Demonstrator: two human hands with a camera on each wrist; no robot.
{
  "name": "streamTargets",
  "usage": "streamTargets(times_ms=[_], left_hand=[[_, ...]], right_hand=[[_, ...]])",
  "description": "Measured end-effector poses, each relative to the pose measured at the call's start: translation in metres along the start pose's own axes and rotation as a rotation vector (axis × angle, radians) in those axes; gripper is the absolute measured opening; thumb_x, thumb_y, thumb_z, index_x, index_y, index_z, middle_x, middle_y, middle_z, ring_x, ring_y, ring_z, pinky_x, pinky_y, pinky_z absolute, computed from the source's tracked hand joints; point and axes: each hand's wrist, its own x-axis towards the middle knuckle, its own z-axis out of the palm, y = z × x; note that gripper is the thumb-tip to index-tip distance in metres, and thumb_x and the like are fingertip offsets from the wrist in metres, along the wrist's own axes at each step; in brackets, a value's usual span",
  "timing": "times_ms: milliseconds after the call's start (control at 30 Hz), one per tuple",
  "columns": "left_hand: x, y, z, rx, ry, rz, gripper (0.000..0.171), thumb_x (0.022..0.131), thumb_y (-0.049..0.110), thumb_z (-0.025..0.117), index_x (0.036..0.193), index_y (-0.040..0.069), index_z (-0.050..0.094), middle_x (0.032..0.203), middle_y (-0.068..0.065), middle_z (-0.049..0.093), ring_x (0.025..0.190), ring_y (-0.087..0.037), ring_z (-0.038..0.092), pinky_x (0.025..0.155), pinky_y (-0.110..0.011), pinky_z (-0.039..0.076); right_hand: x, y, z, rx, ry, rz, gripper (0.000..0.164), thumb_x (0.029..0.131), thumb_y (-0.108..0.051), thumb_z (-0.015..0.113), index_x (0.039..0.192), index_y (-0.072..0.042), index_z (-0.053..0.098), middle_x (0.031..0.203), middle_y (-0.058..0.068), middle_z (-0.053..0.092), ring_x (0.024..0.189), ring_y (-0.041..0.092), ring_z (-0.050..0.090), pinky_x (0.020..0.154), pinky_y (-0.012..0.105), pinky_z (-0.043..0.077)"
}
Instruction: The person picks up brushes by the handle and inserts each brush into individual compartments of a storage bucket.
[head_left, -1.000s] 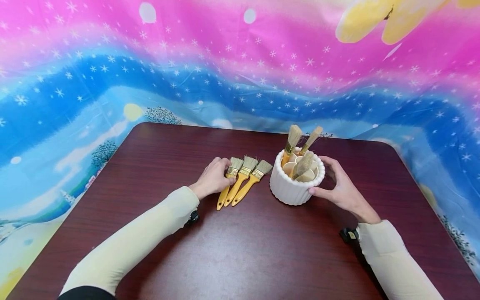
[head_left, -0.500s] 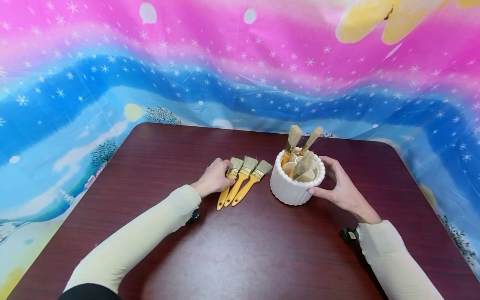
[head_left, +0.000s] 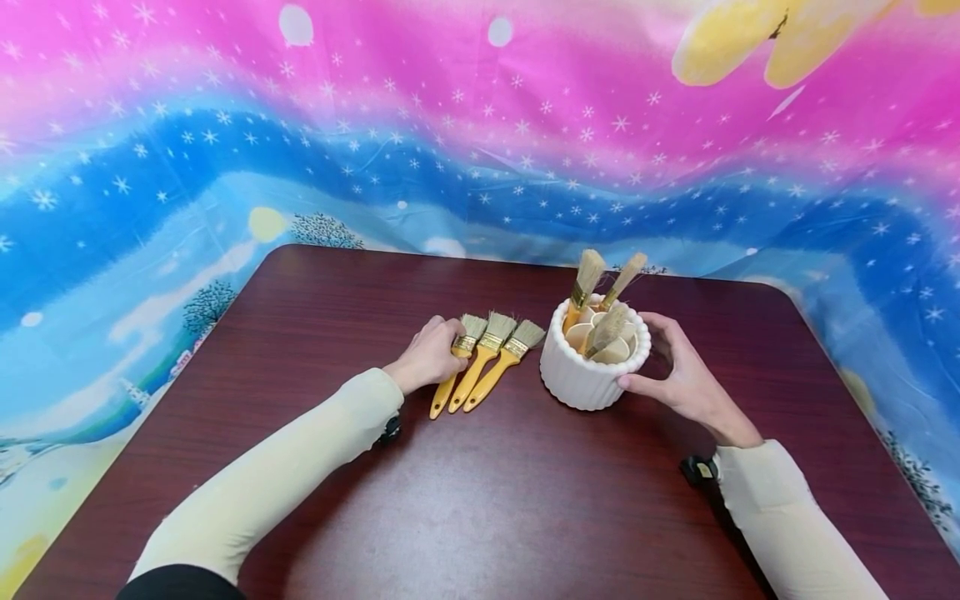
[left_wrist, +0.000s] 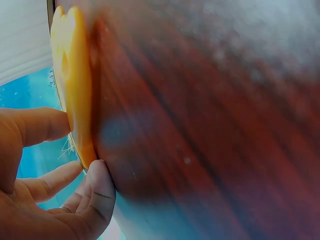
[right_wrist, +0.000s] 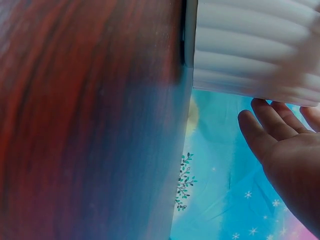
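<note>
Three flat paintbrushes with yellow handles lie fanned side by side on the table, bristles away from me. My left hand (head_left: 431,354) pinches the leftmost paintbrush (head_left: 442,398) near its metal band, thumb on the near side and fingers beyond. In the left wrist view, thumb and fingertips meet the yellow handle (left_wrist: 77,75). The middle paintbrush (head_left: 474,377) and right paintbrush (head_left: 497,377) lie untouched. My right hand (head_left: 686,379) holds the right side of a white ribbed pot (head_left: 581,383), thumb in front, fingers behind. Inside its compartments stand three paintbrushes (head_left: 588,271), bristles up.
The dark red-brown wooden table (head_left: 450,500) has rounded far corners. A pink and blue snow-patterned cloth (head_left: 450,125) hangs behind it and along the sides. The pot stands just right of the lying brushes.
The handle end of the leftmost paintbrush has shifted slightly left under my left hand. My right hand and the pot have stayed in place.
</note>
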Motion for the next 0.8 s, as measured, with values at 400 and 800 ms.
streamTargets(times_ms=[400,800], left_hand=[[0.0,-0.0061,-0.0034,-0.014,0.0,-0.006,0.047,0.079,0.008,0.068,0.124,0.004,0.056,0.105,-0.01,0.049,0.089,-0.024,0.046,0.079,-0.036,0.043],[0.0062,-0.0031,-0.0045,0.03,-0.005,-0.027,0.047,0.081,0.017,0.073,0.121,-0.001,0.056,0.107,-0.013,0.052,0.093,-0.025,0.048,0.086,-0.041,0.043]], right_hand=[[-0.0002,0.0032,0.001,0.004,0.003,0.006,0.084,0.069,0.008,0.079,0.138,0.008,0.031,0.134,0.022,0.045,0.114,0.008,0.05,0.092,0.013,0.038],[-0.0005,0.0015,0.0006,-0.003,0.003,0.023,0.084,0.07,0.006,0.08,0.138,0.008,0.031,0.134,0.021,0.045,0.113,0.008,0.05,0.091,0.013,0.039]])
